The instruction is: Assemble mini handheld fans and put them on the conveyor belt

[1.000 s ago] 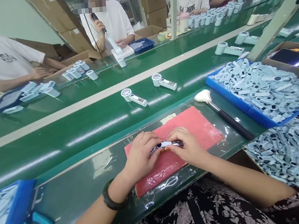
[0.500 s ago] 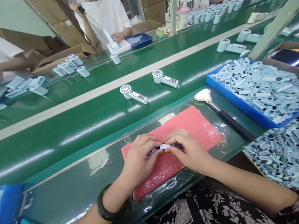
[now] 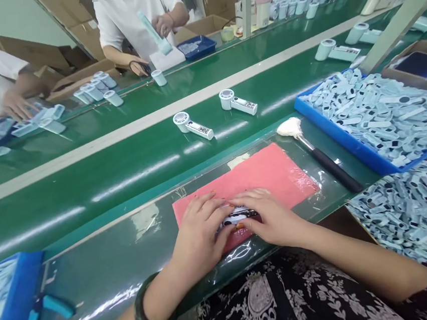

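So the pink mat (image 3: 271, 169) is lying on the bench (image 3: 110, 260), and everything here goes by that. Both hands are over its near part, working on a slim pale part (image 3: 237, 217) with a dark spot and a shiny dark strip on it. Left hand (image 3: 201, 226) has its grip closed on the left end, right hand (image 3: 269, 215) has its grip closed on the other end, fingers on the far side and thumbs on the near side. Fingers cover a lot of it, so I can't tell exactly how it's built

Just right of the mat there's a black-handled tool (image 3: 333, 167) with a white wad on its tip. Further right of the mat is a blue tray (image 3: 351, 141) piled with pale pieces, and a loose-looking heap (image 3: 411, 216) of similar ones sits nearer the person. Way off left of the mat: another tray (image 3: 32, 283) and some blue-handled pliers (image 3: 56, 307). Beyond the mat, two round-headed units (image 3: 193, 126) lie on the green belt (image 3: 123, 163), and past those a person in white (image 3: 142, 16) is holding a pale blue unit (image 3: 154, 32)
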A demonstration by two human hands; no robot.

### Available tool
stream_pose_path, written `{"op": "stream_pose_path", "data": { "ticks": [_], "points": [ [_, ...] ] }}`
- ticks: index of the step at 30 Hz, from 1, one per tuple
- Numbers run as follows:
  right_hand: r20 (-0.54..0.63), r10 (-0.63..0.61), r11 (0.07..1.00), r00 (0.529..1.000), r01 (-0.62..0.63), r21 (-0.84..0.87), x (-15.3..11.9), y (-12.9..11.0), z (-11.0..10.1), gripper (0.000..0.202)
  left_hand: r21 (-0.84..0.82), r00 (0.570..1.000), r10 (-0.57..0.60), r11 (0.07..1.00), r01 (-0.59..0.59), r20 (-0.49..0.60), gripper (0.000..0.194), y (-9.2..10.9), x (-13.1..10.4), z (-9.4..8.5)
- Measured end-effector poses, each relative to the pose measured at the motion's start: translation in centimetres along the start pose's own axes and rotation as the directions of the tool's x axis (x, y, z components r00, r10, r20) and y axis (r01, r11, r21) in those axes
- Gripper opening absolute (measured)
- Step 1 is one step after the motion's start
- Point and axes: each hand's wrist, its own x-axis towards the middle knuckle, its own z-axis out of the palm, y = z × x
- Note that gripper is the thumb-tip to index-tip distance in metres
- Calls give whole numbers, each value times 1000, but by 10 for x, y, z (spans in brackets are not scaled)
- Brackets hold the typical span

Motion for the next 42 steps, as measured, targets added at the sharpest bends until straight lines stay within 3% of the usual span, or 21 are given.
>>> {"op": "stream_pose_path", "data": {
  "ticks": [5, 14, 19, 24, 29, 36, 39, 42],
  "points": [
    [16, 45, 998, 999, -46, 47, 1, -2, -1, 31, -28, 998, -59, 998, 59, 8, 21, 5, -3, 2],
    [40, 95, 995, 995, -94, -15, 7, 0, 0, 27, 10, 998, -59, 998, 60, -14, 18, 9, -2, 7],
    [115, -11, 998, 993, 19, -68, 5, 5, -2, 35, 33, 999, -30, 999, 30, 25, 22, 7, -2, 6],
    [68, -54, 984, 996, 65, -164, 2, 10, 3, 33, 32, 1000, -9, 999, 9, -24, 17, 3, 1, 6],
    [73, -53, 996, 996, 57, -61, 3, 9, 1, 37, -52, 997, -64, 996, 66, 47, 23, 7, 3, 0],
    [92, -1, 998, 996, 7, -64, 7, 5, -2, 28, -90, 981, -192, 978, 190, -7, 26, 15, 0, 3],
    [88, -1, 1000, 996, 2, -12, 8, 8, -1, 29, -23, 991, -133, 991, 134, 18, 29, 13, 0, 4],
    [50, -16, 999, 999, 14, 40, 5, 8, -6, 38, 169, 998, -48, 985, 40, 49, 33, 8, 3, -2]
  ]
}}
